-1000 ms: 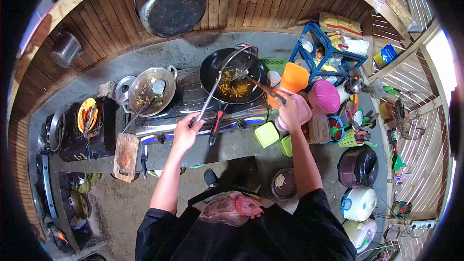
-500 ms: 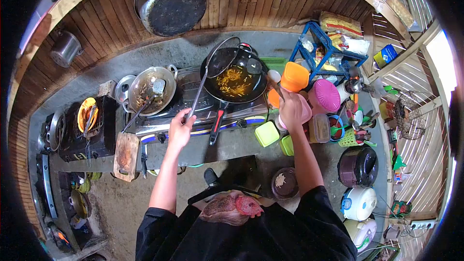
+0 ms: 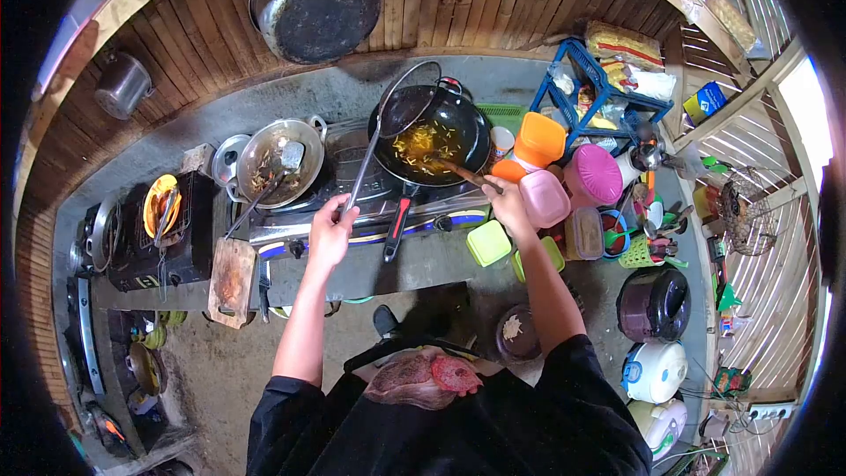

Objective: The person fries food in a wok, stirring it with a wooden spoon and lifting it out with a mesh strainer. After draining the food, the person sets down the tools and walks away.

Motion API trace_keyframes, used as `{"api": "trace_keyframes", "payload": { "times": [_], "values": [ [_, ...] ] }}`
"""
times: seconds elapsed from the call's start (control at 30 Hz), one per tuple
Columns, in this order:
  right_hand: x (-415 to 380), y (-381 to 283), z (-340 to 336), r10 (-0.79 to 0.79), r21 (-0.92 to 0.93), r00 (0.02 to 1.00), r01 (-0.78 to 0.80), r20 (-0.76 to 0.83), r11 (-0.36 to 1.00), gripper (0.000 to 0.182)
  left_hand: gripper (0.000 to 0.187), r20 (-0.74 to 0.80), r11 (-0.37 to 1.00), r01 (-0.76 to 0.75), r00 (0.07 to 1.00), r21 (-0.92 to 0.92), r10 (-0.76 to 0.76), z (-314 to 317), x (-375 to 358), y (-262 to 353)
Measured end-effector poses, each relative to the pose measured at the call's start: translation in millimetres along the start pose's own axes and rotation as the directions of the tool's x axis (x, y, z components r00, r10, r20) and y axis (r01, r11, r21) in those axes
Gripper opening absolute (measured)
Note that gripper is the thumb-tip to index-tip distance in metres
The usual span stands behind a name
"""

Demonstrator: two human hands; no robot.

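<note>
My left hand (image 3: 331, 227) is closed on the long handle of a wire strainer (image 3: 410, 104), whose round mesh hangs over the left part of a black wok (image 3: 471, 145). In my right hand (image 3: 509, 203) is a wooden spatula (image 3: 465, 174), its far end down in the wok. Small yellow-orange pieces (image 3: 421, 143) lie in oil in the wok, which rests on the stove (image 3: 344, 197). The wok's black and red handle (image 3: 397, 227) points toward me, between my hands.
A metal pan (image 3: 257, 178) with a turner stands left of the wok, a cutting board (image 3: 233, 278) and a knife (image 3: 263, 291) nearer me. Orange, pink and green containers (image 3: 544, 200) crowd the right side, below a blue rack (image 3: 599, 92). A dark bowl (image 3: 518, 335) is lower right.
My right hand has moved down and left, and the spatula has swung from above the containers into the wok. My left hand holds the strainer in nearly the same place.
</note>
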State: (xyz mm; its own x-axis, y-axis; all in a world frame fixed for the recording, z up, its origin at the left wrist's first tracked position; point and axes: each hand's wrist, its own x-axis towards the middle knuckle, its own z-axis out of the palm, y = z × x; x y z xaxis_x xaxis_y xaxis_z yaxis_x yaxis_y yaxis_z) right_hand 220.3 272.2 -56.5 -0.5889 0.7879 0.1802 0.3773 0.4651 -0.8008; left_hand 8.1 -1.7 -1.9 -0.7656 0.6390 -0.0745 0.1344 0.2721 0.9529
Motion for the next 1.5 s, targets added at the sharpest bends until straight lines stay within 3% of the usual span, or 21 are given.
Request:
{"api": "trace_keyframes", "payload": {
  "times": [0.07, 0.1, 0.2, 0.27, 0.4, 0.67, 0.8, 0.87, 0.93, 0.97, 1.03, 1.37, 1.5],
  "values": [
    [-1.1, -9.0, -1.1, 0.306, 0.203, 0.935, -0.339, 0.177, 0.919, 0.03, 0.029, -0.003, 1.0, -0.009, 1.0, -0.003, 0.009, -0.5, -0.4, 0.8],
    [-2.0, -11.2, -2.8, 0.306, 0.203, 0.935, -0.339, 0.178, 0.919, 0.03, 0.029, -0.005, 1.0, -0.018, 1.0, -0.006, 0.018, -1.1, -0.8, 1.3],
    [-7.2, -17.5, -10.9, 0.289, 0.169, 0.944, -0.315, 0.159, 0.934, 0.03, 0.029, -0.014, 1.0, -0.016, 1.0, -0.012, 0.016, -2.2, -1.6, 4.0],
    [-11.7, -22.1, -17.6, 0.099, 0.083, 0.994, -0.102, 0.039, 0.991, 0.031, 0.029, -0.015, 1.0, 0.003, 1.0, -0.028, -0.004, -3.0, -3.3, 9.3],
    [-12.1, -33.3, -33.9, 0.097, 0.041, 0.995, -0.098, 0.023, 0.994, 0.033, 0.029, -0.028, 0.997, 0.019, 0.999, -0.071, -0.021, -1.0, -1.7, 8.7],
    [-4.5, -35.3, -41.9, -0.11, -0.154, 0.991, 0.098, -0.076, 0.983, 0.031, 0.03, 0.065, 0.995, 0.05, 0.997, -0.088, -0.045, 3.1, -7.5, 24.7],
    [-2.4, -35.6, -38.7, -0.094, -0.138, 0.993, 0.083, -0.069, 0.987, 0.031, 0.029, 0.123, 0.998, -0.008, 0.992, -0.063, 0.016, 9.4, -5.1, 11.2],
    [0.1, -27.7, -35.5, 0.022, -0.021, 0.998, -0.023, -0.055, 1.0, 0.031, 0.028, 0.118, 0.999, 0.002, 0.993, -0.033, 0.002, 11.3, -3.8, 2.6],
    [-1.0, -31.4, -38.4, 0.065, -0.011, 0.997, -0.065, -0.041, 0.998, 0.032, 0.029, 0.067, 0.99, -0.049, 0.997, 0.135, 0.04, 12.0, -3.9, 1.7],
    [-1.8, -32.9, -40.5, 0.107, -0.001, 0.994, -0.107, -0.027, 0.994, 0.032, 0.029, 0.068, 0.99, -0.049, 0.997, 0.135, 0.04, 11.9, -3.4, 1.8],
    [-3.5, -34.2, -45.1, 0.1, -0.028, 0.995, -0.101, -0.03, 0.995, 0.032, 0.029, -0.023, 0.983, -0.014, 1.0, 0.186, 0.018, 9.7, -1.8, 2.2],
    [-6.2, -47.7, -49.3, 0.039, -0.167, 0.997, -0.051, -0.073, 0.985, 0.03, 0.029, 0.052, 0.999, 0.022, 0.998, 0.023, -0.023, 3.3, -1.6, 8.3],
    [-3.8, -41.1, -47.5, -0.024, -0.142, 0.998, 0.015, -0.065, 0.99, 0.029, 0.03, 0.032, 0.995, -0.009, 0.999, 0.096, 0.006, 8.9, -0.4, -1.8]
  ]
}}
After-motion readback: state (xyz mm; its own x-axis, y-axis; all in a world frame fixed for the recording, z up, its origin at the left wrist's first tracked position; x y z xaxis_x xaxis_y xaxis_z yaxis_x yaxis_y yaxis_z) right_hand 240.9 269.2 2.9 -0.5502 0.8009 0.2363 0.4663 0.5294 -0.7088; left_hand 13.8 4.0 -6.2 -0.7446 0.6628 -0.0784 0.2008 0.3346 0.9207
